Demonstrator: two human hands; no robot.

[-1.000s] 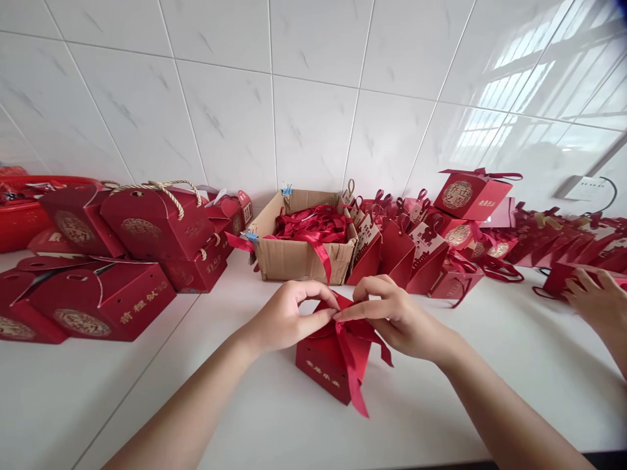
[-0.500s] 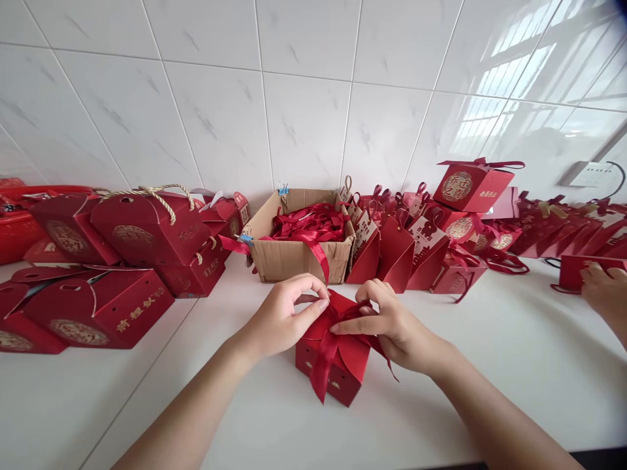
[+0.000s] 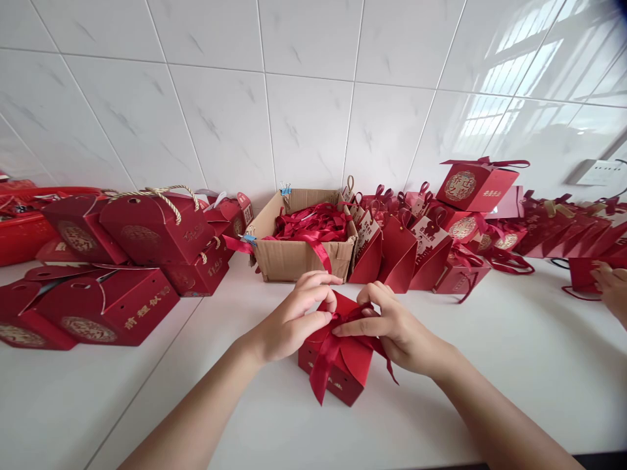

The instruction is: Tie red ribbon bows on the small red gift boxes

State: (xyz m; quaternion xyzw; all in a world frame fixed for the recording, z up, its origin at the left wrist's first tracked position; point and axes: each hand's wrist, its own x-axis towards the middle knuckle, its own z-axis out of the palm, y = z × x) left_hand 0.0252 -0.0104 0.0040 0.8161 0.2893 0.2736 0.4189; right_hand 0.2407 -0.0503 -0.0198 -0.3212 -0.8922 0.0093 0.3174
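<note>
Right in front of me a small red gift box (image 3: 355,375) stands upright on the white table. A dark red satin ribbon (image 3: 323,369) is tied over its top, one tail hanging down the front and another to the right. My left hand (image 3: 294,316) is at the knot, thumb and index finger pinched on the ribbon, the other fingers raised. From the right side my right hand (image 3: 392,326) grips a loop of the same ribbon, its index finger pointing along to the knot. The hands partly cover the knot and the box's top.
Behind the box stands a cardboard carton (image 3: 304,259) full of red ribbons. Red boxes with gold rope handles (image 3: 147,228) are stacked at left. Ribboned red boxes (image 3: 477,187) and bags stand at right. Another person's hand (image 3: 613,290) touches a red box at the far right.
My left hand has moved slightly right and down, its fingertips now at the knot. The right hand stays at the ribbon. The view has shifted a little.
</note>
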